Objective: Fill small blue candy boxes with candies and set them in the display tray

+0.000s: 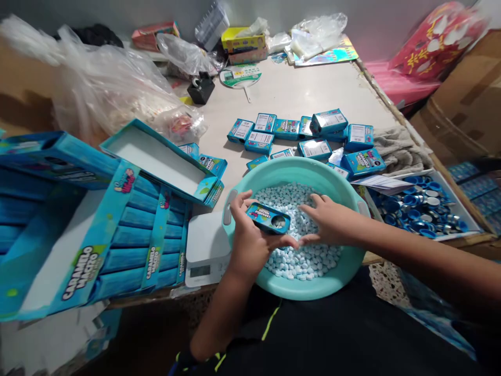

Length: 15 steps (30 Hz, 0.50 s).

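My left hand point(250, 235) is closed round a small blue candy box point(268, 218), thumb and fingers pinching its ends, box tilted w/ its round opening up, held right over the teal basin point(344, 266). My right hand point(329, 222) lies palm down, fingers spread loosely, resting on the pale blue candies point(309, 261) in the basin; nothing clearly gripped in it, can't tell if any pieces sit under the palm. Its thumb tip nearly meets my left thumb, just below the box. All else placed rel. to the basin: a white digital scale point(205, 250) just to its left, touching or nearly touching the rim. Further left, big blue display cartons point(129, 230) printed "Caramelo Macizo", one open empty tray point(156, 159) leaning on top of them. Behind the basin, on the white tabletop point(297, 94), a cluster of filled small blue boxes point(313, 133), some label-up, a few right at the far rim. To the right of the basin, a shallow tray of blue and silver round lids point(422, 209), w/ a folded grey cloth point(399, 149) behind it. Far behind and left, crumpled clear plastic bags point(105, 89), a black tape dispenser point(201, 89) and a round hand fan point(240, 77). Far behind, a yellow box point(242, 40). Basin's near edge hangs over my black-clothed lap point(313, 334).
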Motion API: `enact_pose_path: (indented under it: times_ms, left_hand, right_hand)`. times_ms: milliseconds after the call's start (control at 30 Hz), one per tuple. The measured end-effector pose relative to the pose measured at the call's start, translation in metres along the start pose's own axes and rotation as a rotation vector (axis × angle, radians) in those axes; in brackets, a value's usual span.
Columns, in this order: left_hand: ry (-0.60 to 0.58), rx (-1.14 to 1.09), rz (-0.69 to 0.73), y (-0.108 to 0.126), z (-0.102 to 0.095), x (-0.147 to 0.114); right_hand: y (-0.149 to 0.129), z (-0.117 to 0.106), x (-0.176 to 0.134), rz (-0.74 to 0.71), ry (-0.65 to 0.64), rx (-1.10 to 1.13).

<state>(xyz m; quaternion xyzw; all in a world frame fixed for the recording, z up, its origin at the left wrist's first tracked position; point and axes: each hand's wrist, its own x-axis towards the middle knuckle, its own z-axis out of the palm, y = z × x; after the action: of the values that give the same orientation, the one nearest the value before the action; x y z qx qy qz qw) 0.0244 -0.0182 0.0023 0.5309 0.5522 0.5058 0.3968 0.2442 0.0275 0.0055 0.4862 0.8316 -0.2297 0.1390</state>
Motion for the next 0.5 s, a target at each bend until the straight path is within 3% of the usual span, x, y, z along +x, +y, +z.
enact_pose_path:
  times_ms: [167,333,500]
  left_hand:
    - [-0.004,-0.017,-0.051,-0.003,0.002,0.003]
    - [-0.065,0.09,0.028,-0.001,-0.001,0.009]
    - [-0.104,0.05,0.006,0.004,0.0,0.013]
  right_hand:
    - [0.002,0.011,-0.008,0.01,-0.072,0.174]
    - [-0.001,0.022,-0.003,-0.071,-0.136,0.417]
    - [-0.024,0.028,0.018,-0.161,-0.083,0.469]
